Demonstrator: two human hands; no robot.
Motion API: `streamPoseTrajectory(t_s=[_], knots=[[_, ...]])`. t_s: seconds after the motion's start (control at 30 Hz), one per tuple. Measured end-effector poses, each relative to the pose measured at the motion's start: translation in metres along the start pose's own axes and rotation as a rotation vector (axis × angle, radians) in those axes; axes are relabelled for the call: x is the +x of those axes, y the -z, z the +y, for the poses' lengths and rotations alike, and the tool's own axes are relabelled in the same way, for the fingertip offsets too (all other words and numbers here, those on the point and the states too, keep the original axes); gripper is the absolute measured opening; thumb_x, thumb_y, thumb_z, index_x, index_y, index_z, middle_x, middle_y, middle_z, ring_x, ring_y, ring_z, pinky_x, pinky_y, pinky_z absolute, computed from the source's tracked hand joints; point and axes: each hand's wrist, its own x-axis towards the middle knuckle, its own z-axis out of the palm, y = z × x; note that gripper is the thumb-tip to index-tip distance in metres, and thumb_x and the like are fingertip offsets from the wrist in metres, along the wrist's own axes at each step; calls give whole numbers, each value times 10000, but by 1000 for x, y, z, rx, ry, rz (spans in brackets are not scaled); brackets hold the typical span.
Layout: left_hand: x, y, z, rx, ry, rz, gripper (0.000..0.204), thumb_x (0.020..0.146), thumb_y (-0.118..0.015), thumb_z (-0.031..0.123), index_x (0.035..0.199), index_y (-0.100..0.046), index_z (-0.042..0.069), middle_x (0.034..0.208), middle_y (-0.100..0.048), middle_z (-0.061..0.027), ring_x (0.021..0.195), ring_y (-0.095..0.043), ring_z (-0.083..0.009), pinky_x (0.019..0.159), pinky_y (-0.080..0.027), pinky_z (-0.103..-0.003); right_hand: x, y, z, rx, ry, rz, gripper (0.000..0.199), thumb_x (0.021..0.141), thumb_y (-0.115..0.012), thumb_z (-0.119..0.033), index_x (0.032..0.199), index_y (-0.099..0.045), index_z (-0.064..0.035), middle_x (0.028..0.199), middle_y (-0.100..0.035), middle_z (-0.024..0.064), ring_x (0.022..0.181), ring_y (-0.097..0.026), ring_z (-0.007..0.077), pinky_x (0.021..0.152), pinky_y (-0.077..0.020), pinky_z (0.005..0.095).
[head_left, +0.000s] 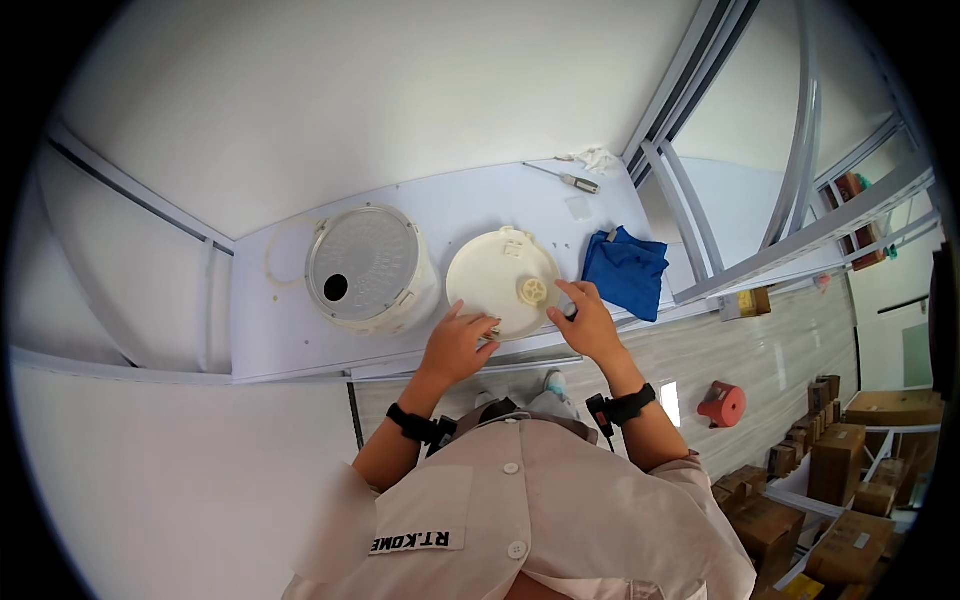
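Between both hands' fingers point(478, 322) lies the round white lid point(502, 282).

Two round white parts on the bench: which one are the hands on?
The cream disc with the small central hub, beside the blue cloth. Both hands touch its near edge; the grey-topped round part sits untouched farther left.

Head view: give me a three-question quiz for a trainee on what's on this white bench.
1. True or false: both hands touch the round white lid.
2. What lies right of the lid? A) blue cloth B) red roll C) cardboard box
3. Fill in: the left hand and right hand rest on the lid's ____ edge.

Key:
1. True.
2. A, the blue cloth.
3. Near; the cooker body stands to its left.
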Motion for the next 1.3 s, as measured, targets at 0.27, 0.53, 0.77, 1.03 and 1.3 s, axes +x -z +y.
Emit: streamPoseTrajectory(t_s=[0.27, 0.53, 0.77, 1.03, 1.3], knots=[[3, -1, -12, 24, -17, 95, 498, 842, -862, 432, 1134, -776, 38, 1073, -768, -148, 1159, -695, -350, 1262, -310, -558, -4, 3, -11, -142, -98, -245, 427, 919, -767, -343, 1249, -743, -73, 1148, -745, 171, 956, -736, 381, 870, -590, 449], [23, -6, 8, 134, -35, 173, 550, 851, -818, 477, 1197, -754, 55, 1202, -705, -131, 1232, -648, -333, 1253, -284, -578, -15, 12, -41, 121, -52, -529, 375, 909, -761, -298, 1179, -751, -38, 997, -782, 182, 938, -740, 385, 843, -583, 443], [27, -22, 11, 223, 19, 114, 586, 836, -821, 438, 1273, -708, 64, 1319, -621, -98, 1322, -572, -306, 1271, -245, -587, -6, 18, -36, 182, -65, -300, 379, 904, -781, -229, 1213, -723, -17, 953, -777, 154, 779, -728, 317, 759, -566, 391], [35, -26, 16, 230, 83, 123, 580, 802, -861, 354, 1277, -701, 64, 1329, -596, -97, 1322, -558, -318, 1262, -260, -593, -2, 26, -11, 134, -157, -116, 410, 918, -783, -208, 1257, -708, 9, 1110, -773, 166, 853, -745, 285, 792, -577, 354], [48, -26, 28, 259, 160, 185, 488, 787, -845, 277, 1196, -725, 41, 1297, -623, -131, 1329, -555, -343, 1251, -271, -616, 5, 33, -3, 251, -82, -30, 376, 913, -785, -177, 1238, -721, 1, 1157, -761, 196, 970, -748, 333, 859, -579, 393]])
